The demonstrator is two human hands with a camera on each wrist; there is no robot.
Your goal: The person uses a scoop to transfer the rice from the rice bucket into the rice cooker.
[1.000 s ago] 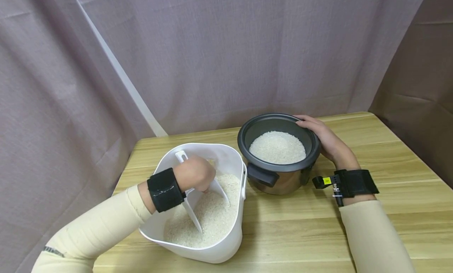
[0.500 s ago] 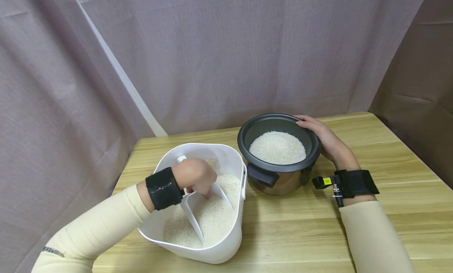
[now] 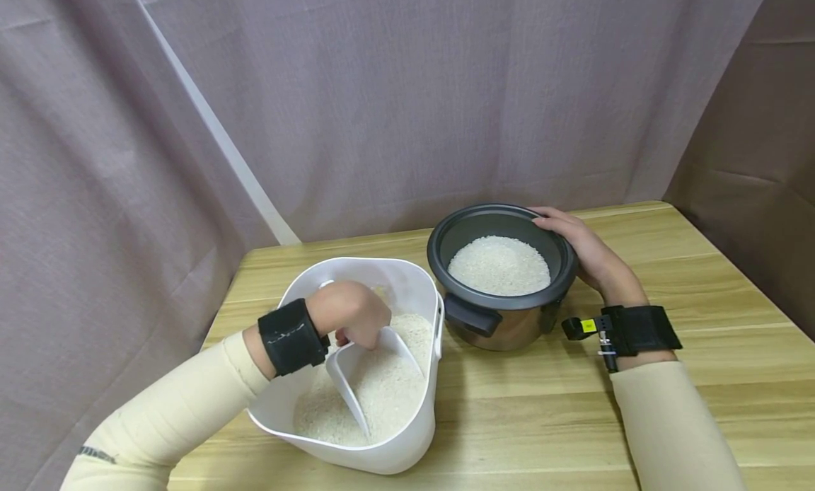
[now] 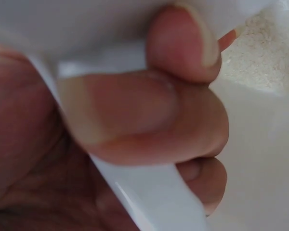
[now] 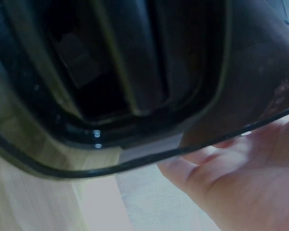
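Left hand [image 3: 349, 311]: grip clamped on the handle of a white plastic scoop [image 3: 369, 367], whose bowl lay tilted in the uncooked rice [image 3: 388, 395] inside a white tub [image 3: 356, 454] at the near left of the wooden counter [image 3: 700, 378]. Right hand [image 3: 582, 247]: fingers curved against the far right rim and wall of a dark rice-cooker pot [image 3: 503, 321], just right of the tub. Pot held a mound of rice; mauve curtain [image 3: 407, 102] hung behind.
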